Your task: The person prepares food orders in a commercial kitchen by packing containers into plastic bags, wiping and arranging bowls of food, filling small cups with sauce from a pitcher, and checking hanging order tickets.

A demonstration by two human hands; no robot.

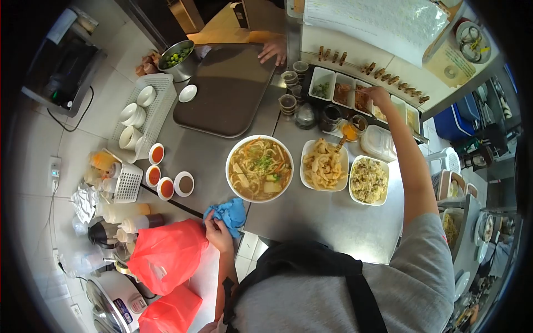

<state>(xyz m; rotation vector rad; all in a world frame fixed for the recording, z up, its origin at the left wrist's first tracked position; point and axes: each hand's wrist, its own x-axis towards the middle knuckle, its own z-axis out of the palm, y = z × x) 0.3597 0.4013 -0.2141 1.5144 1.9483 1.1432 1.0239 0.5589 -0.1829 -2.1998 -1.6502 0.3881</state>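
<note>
My left hand (220, 233) is closed on a crumpled blue cloth (226, 215) at the counter's near edge, beside a red plastic bag (169, 255). My right hand (380, 97) reaches far forward over a row of white topping tubs, its fingers pinched together above a tub of reddish-brown topping (362, 101). What they hold is too small to make out. Between my arms stand a bowl of noodle soup (259, 169) topped with greens, a square dish of pale fried strips (323, 165) and a square dish of yellow food with brown bits (368, 181).
Another person's hand (272, 53) rests on a brown tray (227, 89) at the back. Small sauce bowls (166, 188) and a grey basket (147, 111) with white cups stand left. Lidded sauce cups (287, 104), a dark jar (331, 116) and an orange jar (352, 130) sit before the tubs.
</note>
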